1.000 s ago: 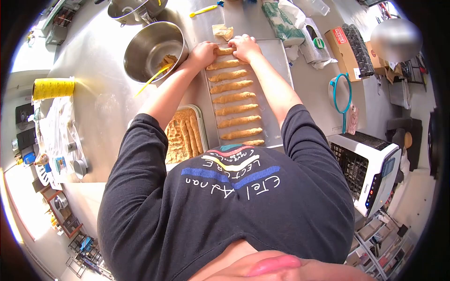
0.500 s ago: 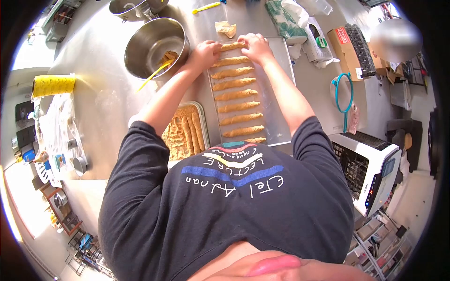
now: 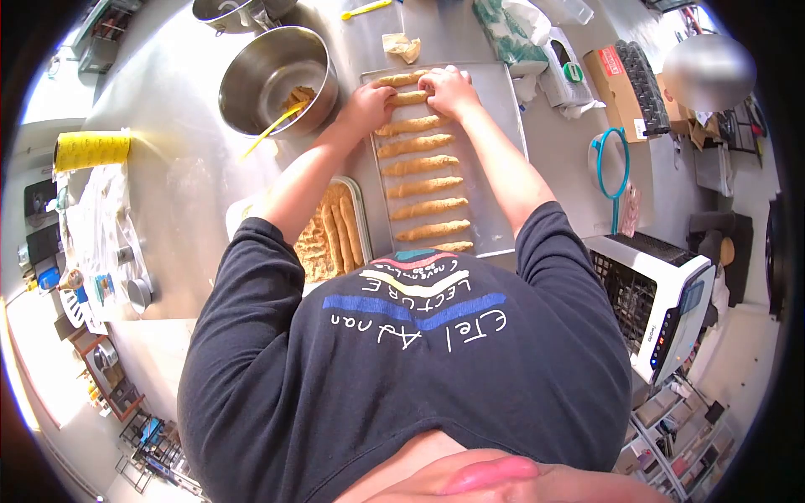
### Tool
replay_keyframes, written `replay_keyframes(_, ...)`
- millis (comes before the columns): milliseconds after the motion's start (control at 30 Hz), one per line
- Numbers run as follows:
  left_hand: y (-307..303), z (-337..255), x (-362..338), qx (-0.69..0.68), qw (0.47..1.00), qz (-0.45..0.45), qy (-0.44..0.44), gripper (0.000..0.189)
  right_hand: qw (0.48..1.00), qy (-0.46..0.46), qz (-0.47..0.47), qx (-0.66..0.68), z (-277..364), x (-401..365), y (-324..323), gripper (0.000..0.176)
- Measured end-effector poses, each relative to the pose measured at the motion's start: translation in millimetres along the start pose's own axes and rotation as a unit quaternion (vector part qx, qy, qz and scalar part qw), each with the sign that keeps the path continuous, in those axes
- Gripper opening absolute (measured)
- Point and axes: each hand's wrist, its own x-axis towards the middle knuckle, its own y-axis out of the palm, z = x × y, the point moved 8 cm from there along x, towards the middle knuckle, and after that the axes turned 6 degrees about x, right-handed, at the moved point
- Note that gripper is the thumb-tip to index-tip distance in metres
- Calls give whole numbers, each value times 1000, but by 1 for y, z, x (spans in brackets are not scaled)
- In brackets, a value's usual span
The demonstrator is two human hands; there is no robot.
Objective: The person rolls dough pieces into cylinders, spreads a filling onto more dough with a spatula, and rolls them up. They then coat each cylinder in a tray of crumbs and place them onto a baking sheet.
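Brown dough stick [image 3: 408, 98] lies across the far end of the metal baking tray [image 3: 501, 151], second from the far edge. The left hand [image 3: 366, 105] and the right hand [image 3: 450, 90] each hold one end of it. The fingers of both hands are bent down and closed on the dough.

Just past the fingertips lies the far stick [image 3: 401, 80], close to the tray's far edge. On the near side of the fingers, a row of sticks [image 3: 423, 186] lies side by side, each a little apart from the next, down to the tray's near edge.

The black shirt [image 3: 402, 360] has white writing, upside down in this view. It seems to read "LECTURE" and "Etel Adnan", with coloured stripes between. Off to the right of the fingers, a cardboard box [image 3: 615, 71] has a red label, but its words are too small to read.

Just left of the left fingers stands a steel mixing bowl [image 3: 268, 63]. It has a little dough at the bottom, and a yellow spatula [image 3: 270, 132] leans out over its rim. Under the left arm a tub [image 3: 363, 225] holds a flat dough slab [image 3: 327, 239] cut into strips. Far left of the fingers lies a yellow roll [image 3: 92, 151]. Right of the tray are a teal ring [image 3: 610, 163] and a white machine [image 3: 662, 302].
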Motion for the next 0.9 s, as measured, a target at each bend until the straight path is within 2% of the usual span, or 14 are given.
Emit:
replay_keyframes(100,3,2,-1,9,1000,7,6,27,1000,6,12,-12,-4,-3,4,27)
replay_keyframes(167,3,1,-5,-1,999,23,39,33,998,-8,-58,-15,-9,-11,0,36)
replay_keyframes(233,-10,-1,-14,-12,999,-30,34,39,997,19,-76,22,-19,-29,-12,42)
replay_keyframes(267,-17,-4,-21,4,999,-23,21,40,993,24,-115,30,-22,-45,-23,41)
replay_keyframes(367,-29,-14,-47,18,1000,-16,-1,37,986,22,-135,93,-35,-103,-37,39)
replay_keyframes(500,-35,-35,-87,-6,1000,-26,15,35,983,11,-112,143,-27,-201,-21,36)
replay_keyframes(567,-40,-40,-103,-52,998,-42,-21,32,991,25,-59,119,-4,-244,-4,38)
replay_keyframes(633,-40,-44,-114,-78,995,-41,-37,30,992,7,-70,107,18,-276,14,40)
replay_keyframes(667,-39,-43,-118,-104,992,-42,-57,28,993,38,-32,107,23,-287,24,43)
replay_keyframes(767,-39,-46,-128,-104,992,-41,-66,28,990,44,-63,119,29,-301,40,45)
replay_keyframes(900,-55,-50,-133,-80,995,-56,-38,27,988,46,-103,104,34,-290,23,46)
